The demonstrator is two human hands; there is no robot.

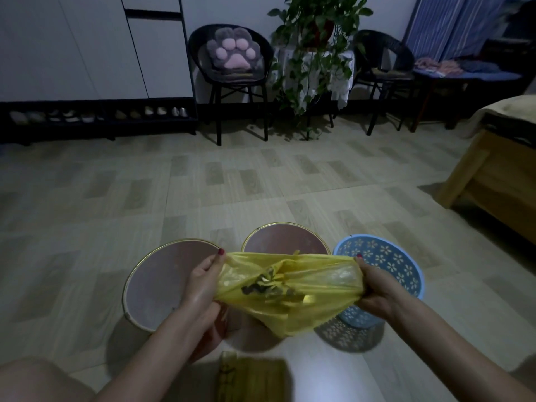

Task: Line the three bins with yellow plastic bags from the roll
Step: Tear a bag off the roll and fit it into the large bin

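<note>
Three bins stand on the tiled floor in front of me: a brown bin with a gold rim (156,274) on the left, a second brown gold-rimmed bin (285,237) in the middle, and a blue perforated bin with flower cut-outs (394,262) on the right. Above them I hold a yellow plastic bag (290,288), stretched wide between both hands. My left hand (203,282) grips its left edge and my right hand (374,288) grips its right edge. The bag hides the near part of the middle bin. A yellow stack of bags (251,378) lies on the floor near me.
My bare knee (37,378) shows at bottom left. A wooden bed frame (493,181) stands at the right. Along the far wall are two black chairs (232,76), a potted plant on a stand (313,53) and a shoe rack (95,116).
</note>
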